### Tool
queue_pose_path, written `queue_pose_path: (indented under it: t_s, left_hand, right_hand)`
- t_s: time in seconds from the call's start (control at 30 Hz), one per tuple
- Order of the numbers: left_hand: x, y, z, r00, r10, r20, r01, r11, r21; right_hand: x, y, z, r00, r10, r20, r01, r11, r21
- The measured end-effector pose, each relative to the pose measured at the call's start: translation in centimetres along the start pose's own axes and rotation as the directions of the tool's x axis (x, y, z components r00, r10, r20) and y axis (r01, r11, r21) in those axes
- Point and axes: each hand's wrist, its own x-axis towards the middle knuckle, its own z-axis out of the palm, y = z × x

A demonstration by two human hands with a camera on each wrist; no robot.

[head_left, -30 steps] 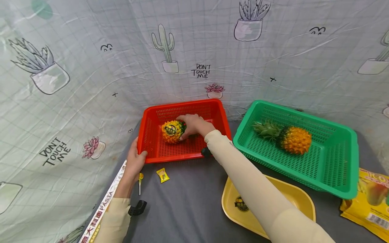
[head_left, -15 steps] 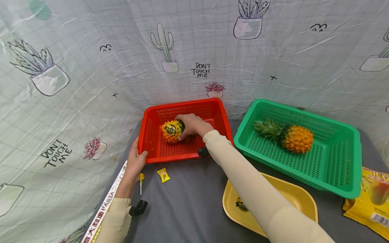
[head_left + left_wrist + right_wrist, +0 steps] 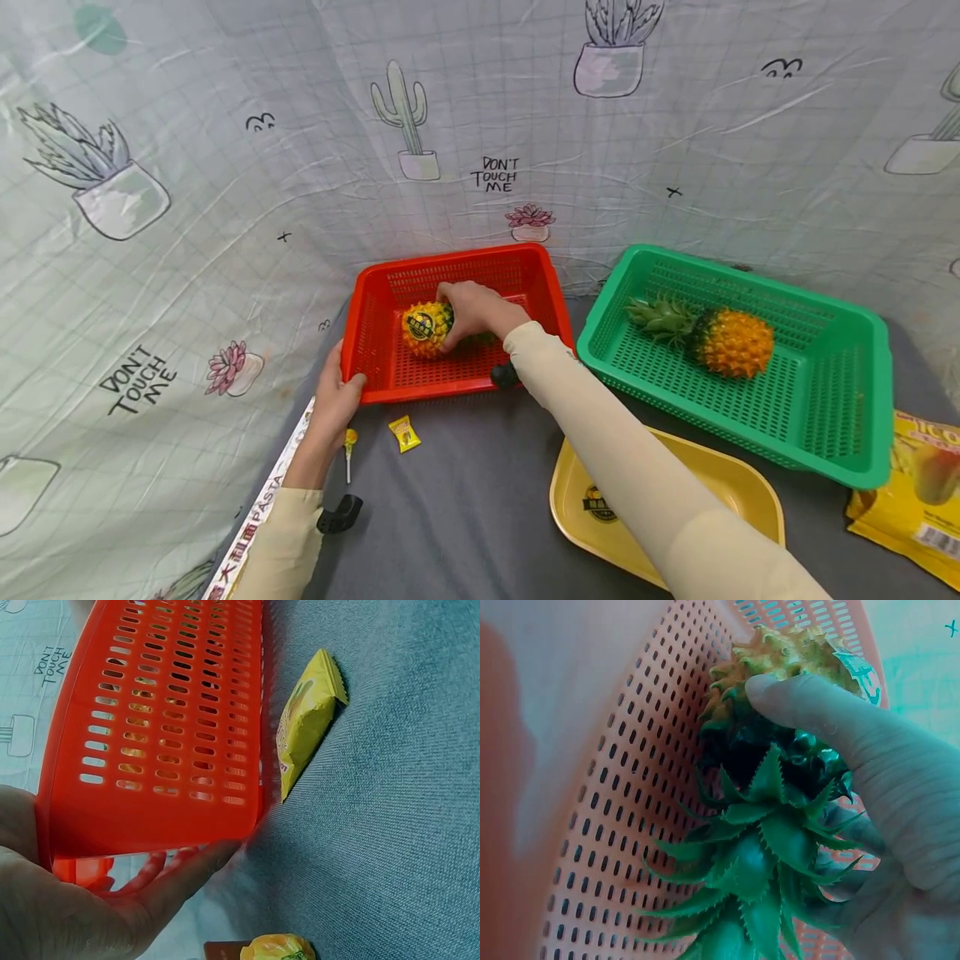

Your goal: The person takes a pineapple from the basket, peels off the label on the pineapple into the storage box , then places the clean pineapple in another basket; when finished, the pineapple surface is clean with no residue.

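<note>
A pineapple (image 3: 422, 331) with a black-and-gold label lies in the red basket (image 3: 420, 392), its leafy crown toward the right. My right hand (image 3: 476, 312) grips it near the crown; in the right wrist view the thumb lies across the fruit (image 3: 795, 652) and the other fingers go round behind the green leaves (image 3: 754, 847). My left hand (image 3: 337, 396) holds the basket's left front corner. In the left wrist view the thumb is at the rim and the fingers (image 3: 172, 889) spread along the basket's end wall.
A green basket (image 3: 847, 400) with another pineapple (image 3: 731, 343) stands to the right. Before it sits a yellow tray (image 3: 720, 475), partly under my right arm. A yellow snack bag (image 3: 911, 500) lies far right. A wrapped candy (image 3: 405, 433), a lollipop (image 3: 349, 450) and a pasta package (image 3: 255, 521) lie near my left arm.
The pineapple in my right hand has shifted slightly toward the front right and turned a little. My left hand has stayed on the basket's corner.
</note>
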Motion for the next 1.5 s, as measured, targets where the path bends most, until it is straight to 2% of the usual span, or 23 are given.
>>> queue_pose_path:
  t_s: [0.33, 0.67, 1.13, 1.5]
  left_hand:
    - [0.2, -0.1, 0.0, 1.0, 0.002, -0.013, -0.002, 1.0, 0.01]
    - [0.4, 0.3, -0.1, 1.0, 0.001, 0.027, -0.002, 1.0, 0.027]
    - [0.4, 0.4, 0.1, 1.0, -0.027, 0.008, 0.027, 1.0, 0.007]
    - [0.3, 0.4, 0.2, 1.0, -0.019, 0.003, 0.019, 1.0, 0.014]
  right_hand:
    - [-1.1, 0.4, -1.0, 0.996, -0.053, -0.071, 0.061, 0.991, 0.115]
    - [-2.9, 0.4, -2.8, 0.987, -0.074, -0.143, 0.089, 0.991, 0.101]
    - [-5.5, -0.6, -4.8, 0.972, -0.136, -0.194, 0.159, 0.981, 0.109]
    - [-8.4, -1.8, -5.9, 0.955, -0.181, -0.236, 0.215, 0.968, 0.127]
